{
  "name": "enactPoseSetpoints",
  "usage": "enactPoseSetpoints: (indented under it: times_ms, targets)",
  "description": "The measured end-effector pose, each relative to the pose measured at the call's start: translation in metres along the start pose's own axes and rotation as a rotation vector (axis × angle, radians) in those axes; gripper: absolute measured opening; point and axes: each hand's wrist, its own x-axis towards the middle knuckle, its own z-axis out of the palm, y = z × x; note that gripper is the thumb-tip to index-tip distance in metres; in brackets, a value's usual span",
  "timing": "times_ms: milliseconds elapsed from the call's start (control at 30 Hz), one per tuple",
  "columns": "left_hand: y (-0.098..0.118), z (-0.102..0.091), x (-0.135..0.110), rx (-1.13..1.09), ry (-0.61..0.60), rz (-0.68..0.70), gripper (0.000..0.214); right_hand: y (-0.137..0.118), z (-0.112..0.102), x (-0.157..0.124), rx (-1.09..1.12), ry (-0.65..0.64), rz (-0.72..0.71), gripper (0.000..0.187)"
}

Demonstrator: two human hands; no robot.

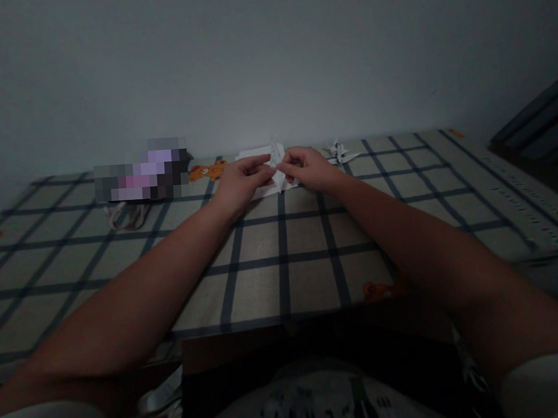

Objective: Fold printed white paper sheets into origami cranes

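Carefully, a left hand (240,181) and right hand (310,168) pinched folded white paper (280,181), centre frame, a spiky paper figure (339,155) lying farther right.

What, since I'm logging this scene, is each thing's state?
Folded white paper, held upright
Left hand, curled at that paper
Right hand, pinching that paper
White paper sheet, partly hidden
Spiky white papercraft, folded
Pale cord, looped
Blurred purple object, unreadable
Blue-checked cream tablecloth, spread

Folded white paper (274,151) pt. hidden by fingers (299,162); purple-black obj. (158,169) pixelated; dark slatted obj. (542,114) cut off @ R edge.
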Motion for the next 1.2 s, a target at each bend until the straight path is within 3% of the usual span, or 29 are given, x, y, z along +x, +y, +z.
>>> enactPoseSetpoints:
  times_ms: [167, 267, 500, 800, 1200]
  targets:
    - [0.003, -0.001, 0.002, -0.034, -0.029, 0.05, 0.045, -0.003, 0.003, 0.002, 0.233, 0.006, 0.066, 0.03]
    - [-0.003, -0.001, 0.006, -0.035, -0.048, 0.073, 0.043, -0.006, 0.004, 0.004, 0.349, 0.024, 0.085, 0.024]
    - [-0.012, 0.0, 0.009, 0.033, 0.031, 0.189, 0.023, 0.002, 0.005, 0.006, 0.473, 0.04, 0.125, 0.019]
    - [-0.005, -0.004, 0.0, 0.401, 0.06, 0.345, 0.025, 0.003, 0.006, 0.007, 0.374, 0.09, 0.084, 0.025]
    - [-0.007, -0.005, 0.004, 0.362, -0.004, 0.381, 0.028, 0.004, 0.011, 0.008, 0.233, 0.102, -0.056, 0.027]
